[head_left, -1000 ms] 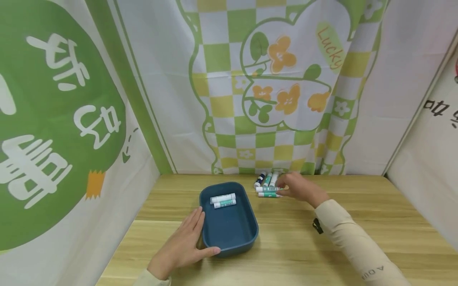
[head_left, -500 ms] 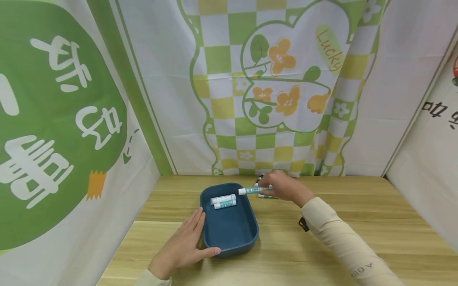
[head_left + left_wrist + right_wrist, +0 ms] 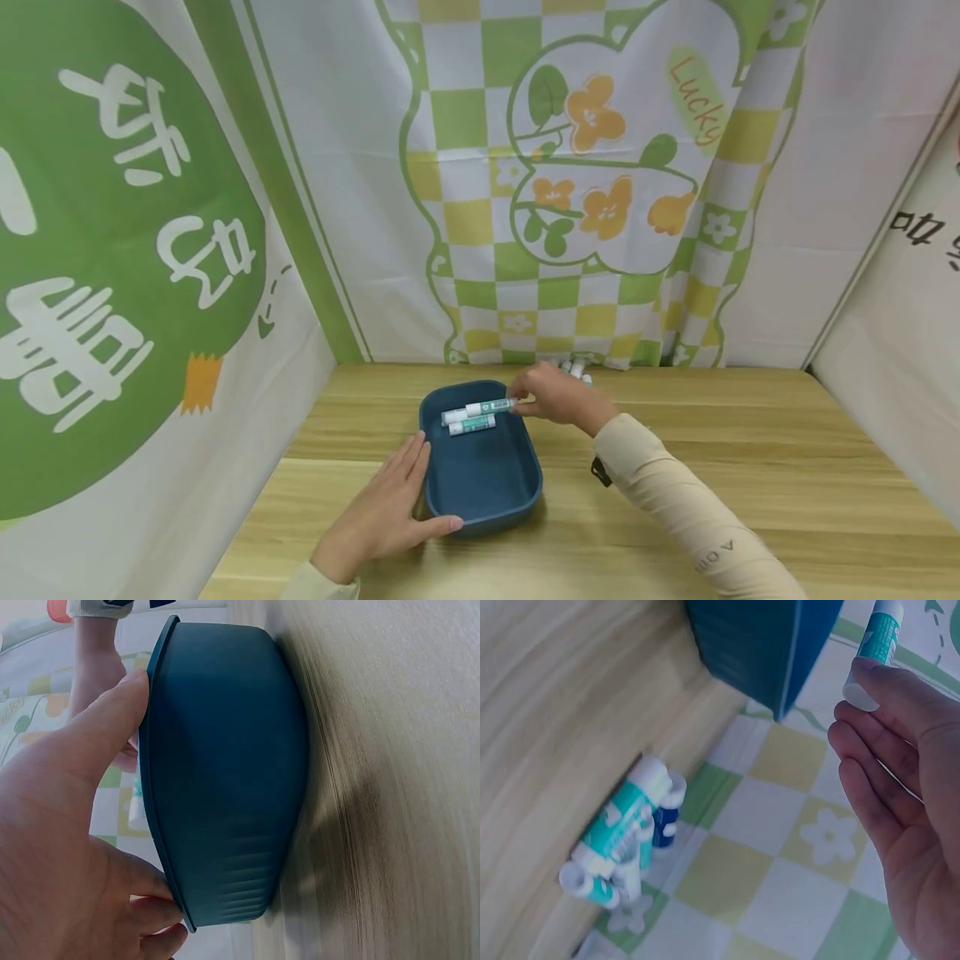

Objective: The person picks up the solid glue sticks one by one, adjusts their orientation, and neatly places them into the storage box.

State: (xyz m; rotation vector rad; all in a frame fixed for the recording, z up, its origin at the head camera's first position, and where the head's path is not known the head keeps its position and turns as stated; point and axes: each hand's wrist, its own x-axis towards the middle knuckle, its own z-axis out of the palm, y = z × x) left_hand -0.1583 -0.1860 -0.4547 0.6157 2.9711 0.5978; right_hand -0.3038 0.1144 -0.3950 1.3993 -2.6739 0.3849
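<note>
A dark blue rectangular bin (image 3: 483, 479) stands on the wooden table, with two white-and-green glue sticks (image 3: 471, 425) lying near its far end. Along the bin's left side rest the fairly straight fingers of my left hand (image 3: 382, 508), its thumb on the near rim. My right hand (image 3: 558, 396) pinches another glue stick (image 3: 877, 645) by one end between thumb and fingertips. In the head view this stick is over the far part of the bin, above the others; whether it touches them I cannot tell. The left wrist view shows the bin's outer wall (image 3: 225, 765).
Several more glue sticks (image 3: 622, 825), one of them dark blue, lie in a cluster by the back curtain (image 3: 495, 283), partly hidden behind my right hand in the head view. Printed cloth walls (image 3: 300, 350) close in the table (image 3: 712, 467) at left, back and right.
My right hand has picked a glue stick from the cluster at the back and carried it left over the bin. My left hand has stayed against the bin.
</note>
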